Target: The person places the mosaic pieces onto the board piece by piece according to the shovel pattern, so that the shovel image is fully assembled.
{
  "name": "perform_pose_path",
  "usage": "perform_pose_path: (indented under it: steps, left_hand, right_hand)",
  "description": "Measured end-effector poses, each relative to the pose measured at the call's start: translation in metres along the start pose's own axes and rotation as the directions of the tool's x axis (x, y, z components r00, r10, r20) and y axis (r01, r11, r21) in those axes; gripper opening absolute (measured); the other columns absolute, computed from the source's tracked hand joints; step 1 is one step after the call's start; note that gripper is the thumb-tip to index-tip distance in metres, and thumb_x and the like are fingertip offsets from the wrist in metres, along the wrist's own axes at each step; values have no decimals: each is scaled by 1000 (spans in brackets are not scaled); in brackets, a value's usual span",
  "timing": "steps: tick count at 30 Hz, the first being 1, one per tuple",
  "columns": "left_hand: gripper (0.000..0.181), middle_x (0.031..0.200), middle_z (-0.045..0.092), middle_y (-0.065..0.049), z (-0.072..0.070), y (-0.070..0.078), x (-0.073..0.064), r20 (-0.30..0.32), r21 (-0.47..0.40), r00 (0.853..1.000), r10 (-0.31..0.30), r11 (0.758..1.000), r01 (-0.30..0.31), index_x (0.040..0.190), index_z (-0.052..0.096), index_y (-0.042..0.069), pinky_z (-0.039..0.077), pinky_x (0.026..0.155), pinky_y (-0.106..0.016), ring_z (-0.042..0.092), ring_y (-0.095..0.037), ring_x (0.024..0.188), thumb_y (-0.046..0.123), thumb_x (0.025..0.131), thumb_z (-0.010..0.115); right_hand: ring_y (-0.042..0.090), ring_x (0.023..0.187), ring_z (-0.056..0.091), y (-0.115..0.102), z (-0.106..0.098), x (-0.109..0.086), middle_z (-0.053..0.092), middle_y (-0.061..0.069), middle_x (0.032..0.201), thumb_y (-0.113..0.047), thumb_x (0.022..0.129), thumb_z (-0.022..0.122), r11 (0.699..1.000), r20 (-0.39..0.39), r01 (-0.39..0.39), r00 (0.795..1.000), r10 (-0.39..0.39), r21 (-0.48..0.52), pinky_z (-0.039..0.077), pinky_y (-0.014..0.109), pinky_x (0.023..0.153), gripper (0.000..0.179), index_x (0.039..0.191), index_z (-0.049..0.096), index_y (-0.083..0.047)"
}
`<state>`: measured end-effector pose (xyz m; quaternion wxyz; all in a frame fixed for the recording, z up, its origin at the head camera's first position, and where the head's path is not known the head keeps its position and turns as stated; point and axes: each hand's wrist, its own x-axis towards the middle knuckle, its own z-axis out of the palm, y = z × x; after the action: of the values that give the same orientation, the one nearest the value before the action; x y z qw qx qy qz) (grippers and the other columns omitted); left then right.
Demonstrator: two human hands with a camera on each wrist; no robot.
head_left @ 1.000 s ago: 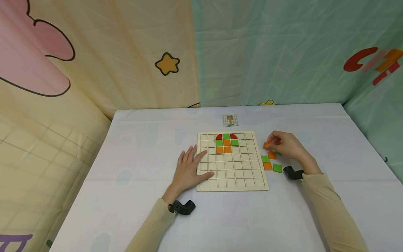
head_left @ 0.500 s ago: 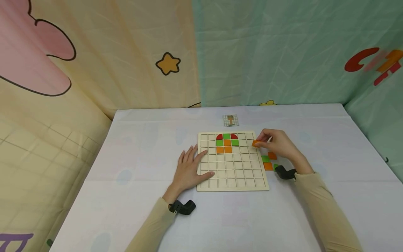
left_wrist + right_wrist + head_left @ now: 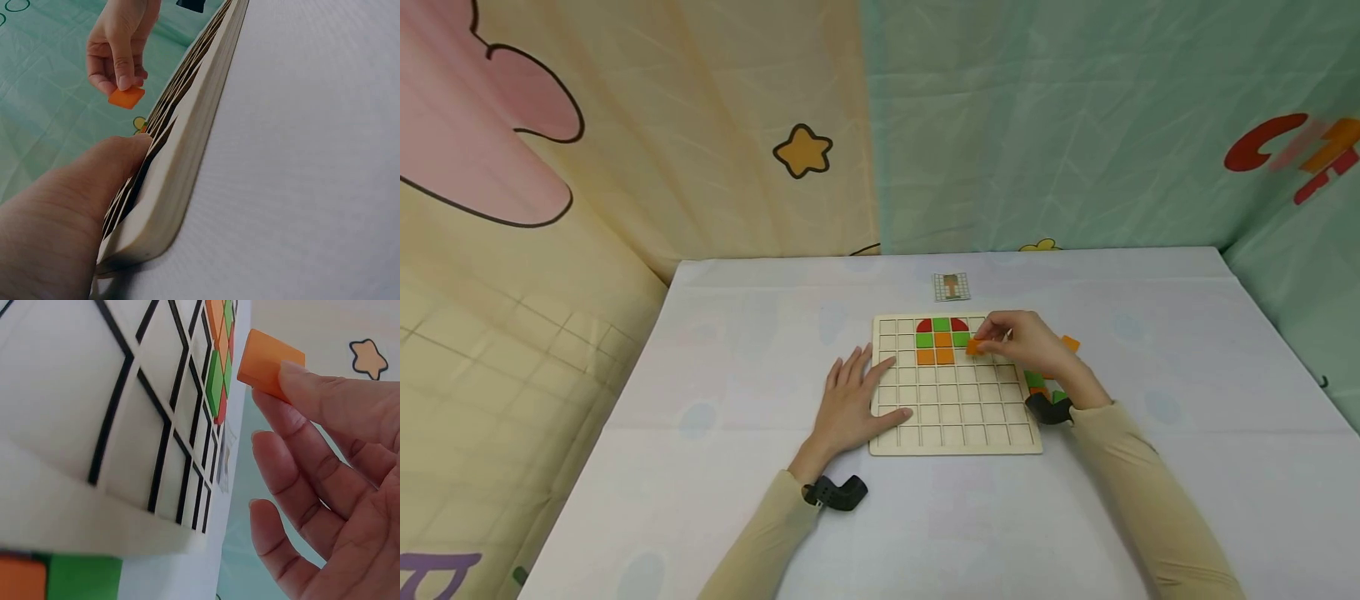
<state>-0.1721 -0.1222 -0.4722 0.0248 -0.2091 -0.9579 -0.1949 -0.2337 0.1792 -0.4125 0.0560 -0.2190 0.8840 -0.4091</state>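
My right hand pinches an orange square tile between thumb and fingers. In the head view it is over the wooden grid board, just right of the placed tiles. The right wrist view has the tile tilted, apart from the board. My left hand rests with spread, straight fingers on the board's left edge, its thumb over the grid. Placed tiles form a cluster near the top: red rounded corners, green squares and orange squares.
Loose tiles lie right of the board, partly behind my right wrist: a green one, another green one and an orange one. Behind the board lies a small pattern card. Printed curtains hang past the table's far edge.
My right hand has carried the orange tile leftward, from the loose pieces to over the board beside the placed tiles. The left hand has stayed on the board's edge.
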Motion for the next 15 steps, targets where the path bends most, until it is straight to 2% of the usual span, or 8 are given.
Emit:
perform_pose_path:
  steps: [8,15]
  left_hand:
    - [80,156,17,-11,1,-1,1,3,2,1000,-8,1000,8,146,37,23,-1,112,-43,6,-25,143,66,81,55]
    - [80,156,18,-12,2,-1,1,-4,8,1000,3,1000,-3,146,37,23,0,112,-44,7,-26,143,67,81,54]
  right_hand:
    - [20,77,57,-6,7,8,65,1,83,-5,85,71,998,44,25,999,-22,-61,47,38,72,7,91,67,-4]
    - [18,74,57,-6,11,11,64,0,81,-5,85,71,996,68,-9,998,15,-84,47,36,69,7,91,68,-4]
